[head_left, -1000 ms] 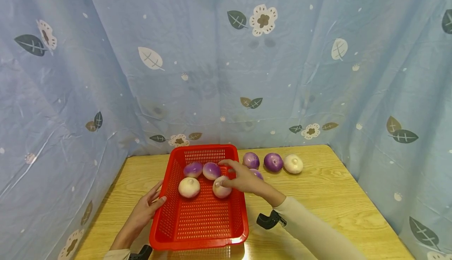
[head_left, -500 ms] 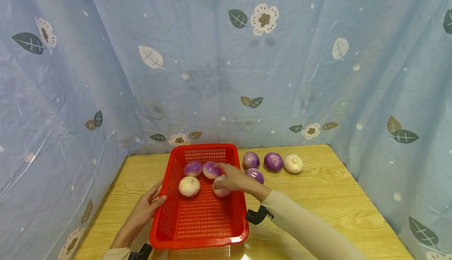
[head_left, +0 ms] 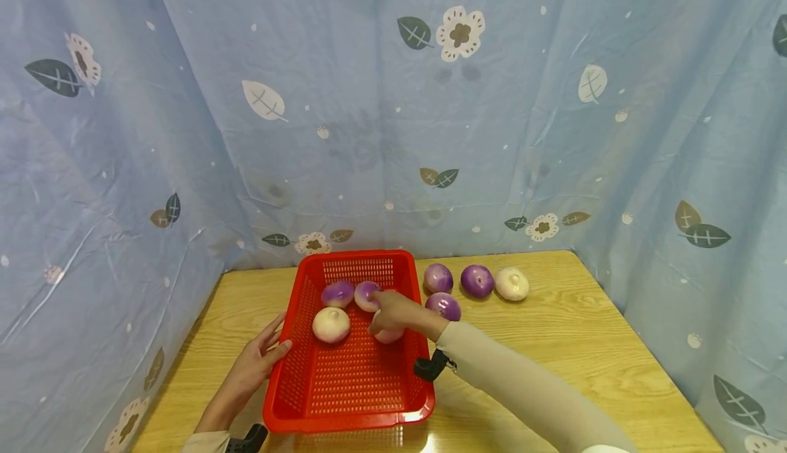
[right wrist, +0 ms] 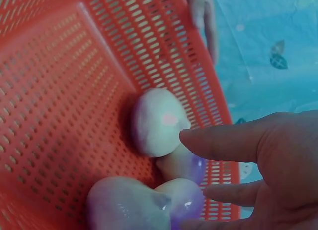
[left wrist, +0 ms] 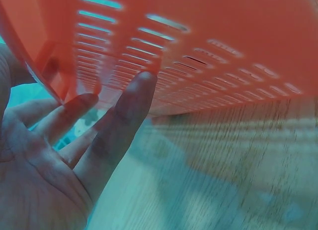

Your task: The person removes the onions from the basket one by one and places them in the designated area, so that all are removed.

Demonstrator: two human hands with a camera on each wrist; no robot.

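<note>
In the head view, my left hand grips the left rim of a red perforated plastic basket, thumb over the edge. Its fingers lie along the outer wall in the left wrist view. Over the basket's right side hovers my right hand, thumb and fingers extended. Below it, a pale turnip is partly hidden. Two purple-topped turnips sit toward the back, with a white turnip in front of them. The right wrist view shows the thumb close to a white turnip; contact cannot be told.
To the right of the basket, several loose turnips lie on the wooden table: purple ones and a white one. A blue patterned curtain closes off the back and both sides.
My right hand has shifted left over the basket and now covers more of the right-hand turnip. A purple turnip outside the basket has come into fuller view. The left hand stays on the rim.
</note>
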